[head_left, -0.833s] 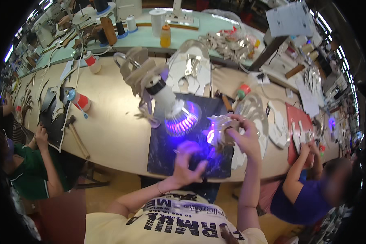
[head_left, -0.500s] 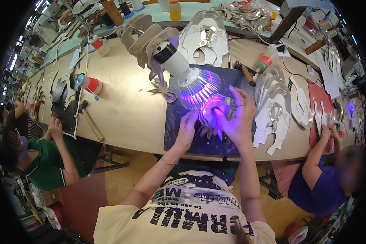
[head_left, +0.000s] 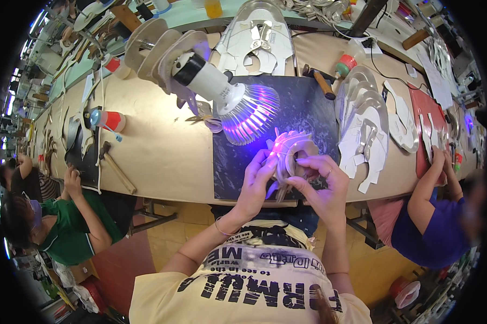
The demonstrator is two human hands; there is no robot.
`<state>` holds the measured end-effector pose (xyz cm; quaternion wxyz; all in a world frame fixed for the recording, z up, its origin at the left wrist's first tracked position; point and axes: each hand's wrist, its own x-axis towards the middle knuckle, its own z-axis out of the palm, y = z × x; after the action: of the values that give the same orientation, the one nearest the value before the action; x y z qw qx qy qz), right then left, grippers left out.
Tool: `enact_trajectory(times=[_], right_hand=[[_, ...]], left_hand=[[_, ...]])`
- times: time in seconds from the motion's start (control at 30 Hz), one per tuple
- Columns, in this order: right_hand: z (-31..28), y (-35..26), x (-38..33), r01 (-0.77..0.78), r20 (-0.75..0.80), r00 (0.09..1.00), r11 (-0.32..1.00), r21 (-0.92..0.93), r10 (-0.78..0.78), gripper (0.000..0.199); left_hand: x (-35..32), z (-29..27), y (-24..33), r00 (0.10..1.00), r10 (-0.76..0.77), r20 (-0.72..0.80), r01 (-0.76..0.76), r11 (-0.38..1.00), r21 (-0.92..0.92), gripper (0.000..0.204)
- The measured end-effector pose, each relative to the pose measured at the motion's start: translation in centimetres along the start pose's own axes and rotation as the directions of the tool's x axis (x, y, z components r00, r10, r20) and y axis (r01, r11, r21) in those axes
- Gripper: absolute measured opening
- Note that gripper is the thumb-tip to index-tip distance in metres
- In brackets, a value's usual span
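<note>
A bundle of curved, layered pale grey shoe pieces (head_left: 302, 141) is held up just above the near part of the dark board (head_left: 308, 97). My left hand (head_left: 258, 181) is closed on its left side, thumb in front. On the right, my right hand (head_left: 329, 186) pinches the inner edge of the curved layers between thumb and fingers. Violet light from the finned lamp (head_left: 249, 113) falls on the top of the bundle. The lamp head hangs just beyond my left hand, apart from it. Finger ends are partly hidden by the layers.
Round discs (head_left: 162, 59) surround the lamp's arm. White cut pieces on clear templates (head_left: 365, 129) lie right of the board; a hammer (head_left: 322, 82) and glue bottle (head_left: 350, 60) lie beyond. Another hammer (head_left: 118, 167) lies left. Co-workers in green (head_left: 65, 221) and blue (head_left: 430, 232) sit either side.
The bundle has come nearer to me, out from close under the lamp, and turned so its curved opening shows. My right hand has lowered from its top to its right inner edge.
</note>
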<state>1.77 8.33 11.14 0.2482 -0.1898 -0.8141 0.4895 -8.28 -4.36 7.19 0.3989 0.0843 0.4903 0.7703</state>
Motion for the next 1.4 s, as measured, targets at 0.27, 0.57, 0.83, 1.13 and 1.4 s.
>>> enact_trajectory(times=[0.27, 0.57, 0.83, 1.13, 1.4], right_hand=[[-0.8, 0.4, 1.9, -0.067, 0.221, 0.974, 0.997, 0.048, 0.055, 0.028], [1.7, 1.1, 2.5, -0.056, 0.02, 0.998, 0.991, 0.124, 0.054, 0.019], [1.1, 0.3, 2.5, 0.265, -0.004, 0.96, 0.907, -0.327, -0.281, 0.024], [1.1, 1.7, 2.8, 0.206, 0.08, 0.977, 0.968, -0.146, -0.196, 0.021], [1.2, 3.6, 2.0, -0.191, 0.13, 0.98, 0.893, 0.407, 0.151, 0.016]], left_hand=[[-0.2, -0.2, 0.0, 0.998, 0.07, 0.005, -0.07, 0.993, 0.09, 0.029], [2.0, -1.8, -0.5, 0.99, 0.017, -0.137, -0.027, 0.997, -0.07, 0.027], [1.8, -0.5, -0.3, 0.988, 0.131, -0.076, -0.124, 0.988, 0.091, 0.025], [1.0, -1.1, -0.2, 0.978, 0.161, -0.133, -0.143, 0.98, 0.135, 0.029], [1.2, -1.4, 0.3, 0.98, 0.107, -0.167, -0.109, 0.994, -0.003, 0.032]])
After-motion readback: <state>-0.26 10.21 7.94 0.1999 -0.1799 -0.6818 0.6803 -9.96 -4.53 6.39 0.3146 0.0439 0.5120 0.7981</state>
